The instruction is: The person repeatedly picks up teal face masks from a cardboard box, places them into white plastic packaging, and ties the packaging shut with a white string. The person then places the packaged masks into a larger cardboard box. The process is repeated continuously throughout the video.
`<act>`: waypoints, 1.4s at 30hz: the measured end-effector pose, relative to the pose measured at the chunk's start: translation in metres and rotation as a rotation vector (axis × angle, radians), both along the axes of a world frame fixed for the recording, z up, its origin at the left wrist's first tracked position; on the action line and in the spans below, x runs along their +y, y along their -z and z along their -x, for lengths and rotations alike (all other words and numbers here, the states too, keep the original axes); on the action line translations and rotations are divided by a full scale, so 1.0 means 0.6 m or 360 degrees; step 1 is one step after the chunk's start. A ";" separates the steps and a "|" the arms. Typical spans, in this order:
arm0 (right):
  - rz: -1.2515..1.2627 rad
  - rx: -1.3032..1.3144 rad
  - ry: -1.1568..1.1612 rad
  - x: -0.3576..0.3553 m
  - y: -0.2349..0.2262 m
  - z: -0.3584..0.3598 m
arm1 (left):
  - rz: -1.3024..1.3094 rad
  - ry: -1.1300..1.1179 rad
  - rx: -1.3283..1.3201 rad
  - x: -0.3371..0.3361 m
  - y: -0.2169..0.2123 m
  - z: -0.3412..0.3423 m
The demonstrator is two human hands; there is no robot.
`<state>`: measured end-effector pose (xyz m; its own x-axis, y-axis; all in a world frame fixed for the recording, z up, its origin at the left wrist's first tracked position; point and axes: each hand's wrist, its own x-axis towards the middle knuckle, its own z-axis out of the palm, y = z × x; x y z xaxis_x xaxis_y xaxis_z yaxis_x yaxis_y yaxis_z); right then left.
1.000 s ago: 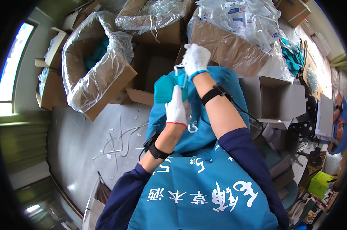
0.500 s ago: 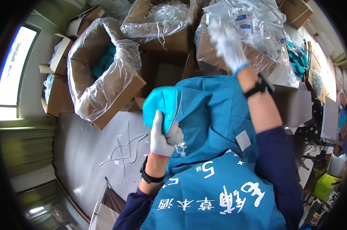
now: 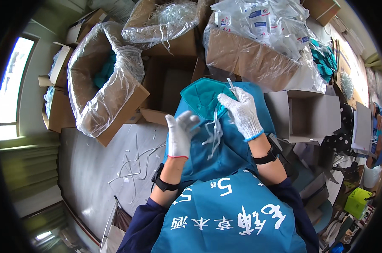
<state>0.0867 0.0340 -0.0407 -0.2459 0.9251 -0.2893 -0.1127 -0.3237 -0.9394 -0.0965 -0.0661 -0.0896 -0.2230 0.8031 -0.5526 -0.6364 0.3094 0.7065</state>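
In my right hand [image 3: 243,110], gloved in white, the fingers pinch the edge of a teal folded face mask [image 3: 204,97] with white ear loops [image 3: 215,135] dangling from it. My left hand [image 3: 181,134], in a white glove too, is just below and to the left of the mask. Its fingers are spread with nothing held, slightly blurred. Behind both hands, a teal apron [image 3: 224,185] with white lettering covers my lap.
Ahead right, a carton [image 3: 250,52] overflows with plastic-wrapped packets [image 3: 262,23]. A plastic-lined carton [image 3: 132,101] at left holds teal items. Another carton [image 3: 191,36] contains clear strips. An open grey box [image 3: 313,116] stands at right. White cords [image 3: 136,168] lie on the floor.
My right hand has come back from the packet carton to over my lap and now holds the mask. My left hand, earlier gripping the mask, has opened and released it.
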 end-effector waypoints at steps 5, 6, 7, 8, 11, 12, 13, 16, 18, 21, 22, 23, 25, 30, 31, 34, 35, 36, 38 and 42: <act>-0.0264 -0.0113 -0.0285 -0.013 0.046 0.039 | -0.0135 -0.0232 0.0101 0.061 -0.028 -0.014; -0.0027 0.0110 -0.0208 -0.019 0.051 0.049 | -0.0166 -0.0416 0.0265 0.076 -0.010 -0.015; 0.0203 0.0327 -0.0124 -0.023 0.050 0.059 | -0.0205 -0.0594 0.0426 0.092 -0.005 -0.018; 0.0428 0.0548 -0.0178 -0.033 0.044 0.065 | -0.0105 -0.0718 0.0514 0.100 -0.002 -0.017; 0.0553 0.0667 -0.0515 -0.070 0.062 0.073 | -0.0251 -0.0825 0.0521 0.108 0.010 -0.009; 0.0486 0.0397 -0.0824 -0.071 0.083 0.056 | -0.0317 -0.0803 0.0626 0.109 0.012 -0.002; 0.0416 0.0113 -0.1133 -0.069 0.065 0.047 | -0.0329 -0.0813 0.0650 0.111 0.008 0.000; 0.1118 0.1141 -0.0739 -0.057 0.090 0.038 | -0.0419 -0.0810 0.0687 0.113 0.004 0.001; 0.1424 0.1465 -0.0430 -0.027 0.086 0.047 | -0.0580 -0.0651 0.0785 0.116 0.015 -0.016; 0.1292 0.1186 0.0163 0.035 0.092 0.082 | -0.0604 -0.0425 0.1083 0.129 0.057 -0.048; 0.1286 0.1699 0.0009 0.072 0.178 0.067 | -0.0529 -0.0314 0.1095 0.140 0.052 -0.055; 0.0621 0.0755 -0.0175 0.079 0.183 0.080 | -0.0421 -0.0242 0.1115 0.144 0.059 -0.048; -0.0798 -0.1109 -0.0417 0.096 0.171 0.103 | -0.0431 -0.0364 0.0984 0.143 0.061 -0.055; -0.1144 -0.1443 0.0439 0.158 0.203 0.122 | -0.0368 0.0211 0.1071 0.030 0.035 -0.094; -0.0977 -0.1342 0.0544 0.191 0.204 0.097 | -0.0476 0.0289 0.1305 -0.014 -0.009 -0.117; -0.0492 -0.0631 0.0526 0.229 0.137 0.050 | -0.0105 -0.0025 0.0658 -0.048 0.000 -0.078; -0.0455 -0.0352 0.0521 0.237 0.120 0.027 | -0.0123 -0.0093 0.0463 -0.047 -0.006 -0.037; -0.0555 -0.0269 0.0505 0.234 0.106 0.015 | -0.0127 -0.0256 0.0486 -0.047 -0.011 -0.012; -0.0376 0.0005 0.0248 0.193 0.075 -0.010 | -0.0163 -0.0288 0.0536 -0.071 0.010 0.044; -0.0354 0.0109 0.0161 0.084 0.115 -0.037 | -0.0142 -0.0169 0.0592 -0.076 -0.001 0.105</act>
